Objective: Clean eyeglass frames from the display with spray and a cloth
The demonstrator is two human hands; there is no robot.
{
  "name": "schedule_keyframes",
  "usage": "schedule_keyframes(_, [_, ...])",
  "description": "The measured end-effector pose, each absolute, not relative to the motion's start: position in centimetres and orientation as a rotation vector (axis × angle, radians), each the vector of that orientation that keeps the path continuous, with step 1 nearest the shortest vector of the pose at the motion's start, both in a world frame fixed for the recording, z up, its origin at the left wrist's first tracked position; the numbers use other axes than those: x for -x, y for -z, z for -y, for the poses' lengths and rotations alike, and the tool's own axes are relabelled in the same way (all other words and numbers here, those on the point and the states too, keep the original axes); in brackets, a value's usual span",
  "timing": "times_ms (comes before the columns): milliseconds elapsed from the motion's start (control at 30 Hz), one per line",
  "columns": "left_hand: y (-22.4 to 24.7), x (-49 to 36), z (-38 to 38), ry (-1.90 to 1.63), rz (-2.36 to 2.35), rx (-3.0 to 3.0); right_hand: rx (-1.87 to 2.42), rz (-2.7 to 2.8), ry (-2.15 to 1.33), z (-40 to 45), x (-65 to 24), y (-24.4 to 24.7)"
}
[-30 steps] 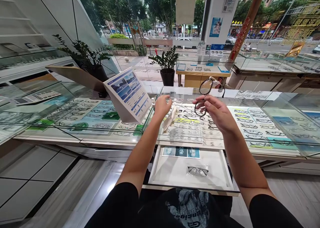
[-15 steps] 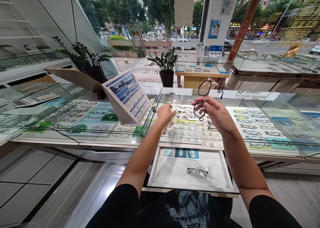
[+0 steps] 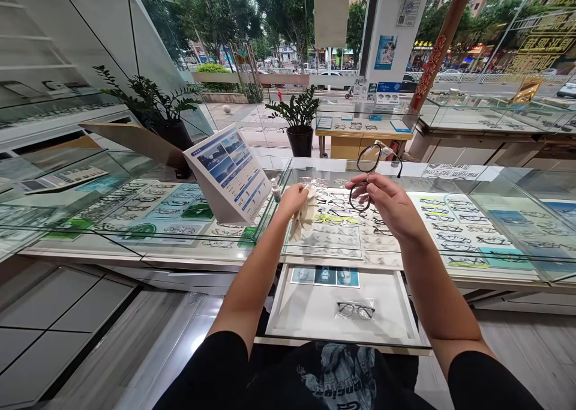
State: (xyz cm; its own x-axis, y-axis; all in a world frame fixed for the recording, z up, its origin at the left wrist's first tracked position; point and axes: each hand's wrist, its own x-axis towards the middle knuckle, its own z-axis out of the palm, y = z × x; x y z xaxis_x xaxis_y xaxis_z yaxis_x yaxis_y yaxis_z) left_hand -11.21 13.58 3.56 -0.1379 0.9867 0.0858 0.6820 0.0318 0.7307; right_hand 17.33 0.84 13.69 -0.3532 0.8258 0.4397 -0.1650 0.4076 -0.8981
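Observation:
My left hand (image 3: 294,198) is closed on a pale beige cloth (image 3: 306,214), which hangs from the fingers over the glass counter. A pair of dark-rimmed eyeglasses (image 3: 369,157) is in my right hand (image 3: 390,205), gripped near the bridge and turned so that one lens is above the other. Its temple arms point away to the right. Cloth and eyeglasses are apart. Just left of my left hand stands a small white-capped bottle (image 3: 275,189).
An open white drawer (image 3: 310,317) below the counter holds bagged eyeglasses (image 3: 355,310) and a photo strip (image 3: 324,275). A standing calendar (image 3: 231,173) rises at the left. Rows of frames lie under the glass display counter (image 3: 333,251). A potted plant (image 3: 299,137) stands beyond.
My left hand has shifted slightly left and turned, and the beige cloth in it now shows more fully. My right hand and the eyeglasses have hardly moved.

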Motion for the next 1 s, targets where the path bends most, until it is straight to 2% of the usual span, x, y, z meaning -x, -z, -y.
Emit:
schedule_keyframes(200, [-7.2, 11.6, -12.0, -1.166, -1.55, -1.511, 0.583, 1.603, -1.183, -0.9, -17.3, -13.7])
schedule_keyframes(400, [-10.5, 10.3, -9.1, -1.277, -1.093, -1.415, 0.585, 1.608, -1.183, -1.2, -17.2, -13.5])
schedule_keyframes(567, [-12.2, 8.5, -6.4, -1.14, -0.808, -1.379, 0.571, 1.618, -1.159, -2.0, -17.0, -12.9])
schedule_keyframes(1000, [-12.7, 5.0, -3.7, -1.035, -0.653, -1.329, 0.548, 1.683, -1.006, -2.3, -16.6, -12.6])
